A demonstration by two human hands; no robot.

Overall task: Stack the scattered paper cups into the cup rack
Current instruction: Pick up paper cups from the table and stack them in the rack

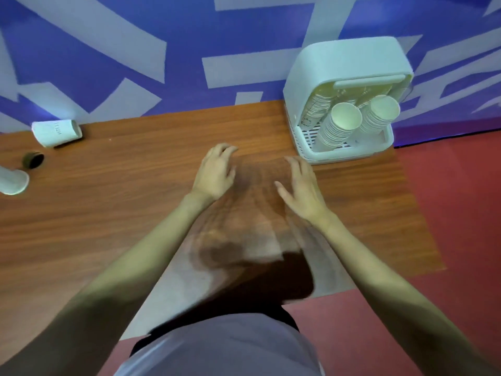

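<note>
A white cup rack (344, 63) stands at the table's back right, holding leaning stacks of paper cups (341, 123). One loose paper cup (55, 132) lies on its side at the far left, and another (12, 181) is cut off by the left edge. My left hand (215, 172) hovers over the middle of the table with fingers loosely bent, holding nothing. My right hand (301, 187) is beside it, fingers spread, just in front of the rack and empty.
A small dark round object (33, 160) sits between the two loose cups. The wooden table (135, 213) ends on the right above a red floor (455, 213). A blue and white patterned wall (189, 50) runs behind the table.
</note>
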